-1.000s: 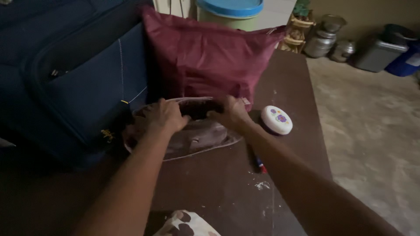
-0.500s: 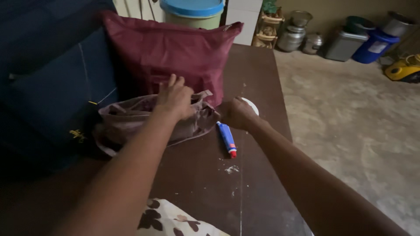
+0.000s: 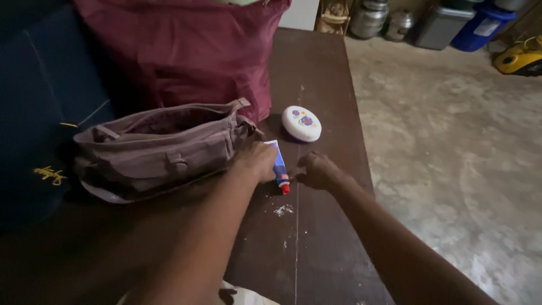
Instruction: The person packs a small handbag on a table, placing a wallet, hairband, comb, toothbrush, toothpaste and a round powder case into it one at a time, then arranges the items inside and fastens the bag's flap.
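Note:
A small blue tube (image 3: 280,165) with a red cap lies on the dark brown table (image 3: 319,73), just right of a brown soft bag (image 3: 158,149) whose top is open. My left hand (image 3: 257,161) lies over the tube's left side with its fingers curled around it. My right hand (image 3: 319,169) rests on the table right beside the tube's red cap, fingers curled in, and I cannot tell whether it touches the cap. A white round container (image 3: 301,123) with flower prints sits just beyond both hands.
A maroon fabric bag (image 3: 180,51) stands behind the brown bag, with a navy suitcase (image 3: 34,107) to the left. White crumbs (image 3: 282,210) dot the table. Metal pots (image 3: 370,14), a grey bin (image 3: 440,28) and a yellow object (image 3: 522,56) stand on the concrete floor.
My left hand left the top of the brown bag and came down onto the blue tube. My right hand slid toward the tube's cap, uncovering the white container. The view tilted down.

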